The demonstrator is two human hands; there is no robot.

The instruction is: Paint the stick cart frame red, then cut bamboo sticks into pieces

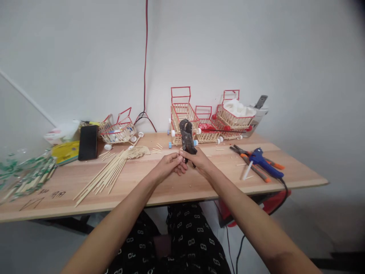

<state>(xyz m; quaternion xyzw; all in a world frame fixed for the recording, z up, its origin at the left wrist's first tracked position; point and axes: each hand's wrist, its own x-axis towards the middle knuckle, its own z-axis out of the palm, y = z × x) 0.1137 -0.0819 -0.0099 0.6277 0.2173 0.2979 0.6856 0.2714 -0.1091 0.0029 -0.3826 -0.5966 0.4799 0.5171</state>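
The bare hands work in front of the middle cart (177, 114), the landmark for all places below. The right hand (199, 159) grips a black tool (187, 136), its fingers closed about the handles; the tool stands head upward, directly before the middle cart, and hides part of its basket. The left hand (170, 163) meets the right at the fingertips, just below the tool's head and nearer the viewer than the middle cart. Its fingers are curled in; whether they pinch anything cannot be told.

To the left of the middle cart, on the table (171, 192), a fan of sticks (104, 175) lies nearer the viewer, and short pieces (157, 148) lie close by. Farther left come a tilted cart (119, 136), an upright phone (88, 143), a yellow pack (65, 153) and, farthest out, wrapped chopsticks (35, 171).

To the right of the middle cart, just beside it, stands a low cart (207, 136) with red material inside; beyond is a raised cart (239, 121) bearing white paper (238, 108). Farther right and nearer the viewer, a blue glue gun (266, 163) lies across orange-handled pliers (258, 173). Behind the middle cart, to its left, a cable (146, 57) runs down the wall (108, 49).
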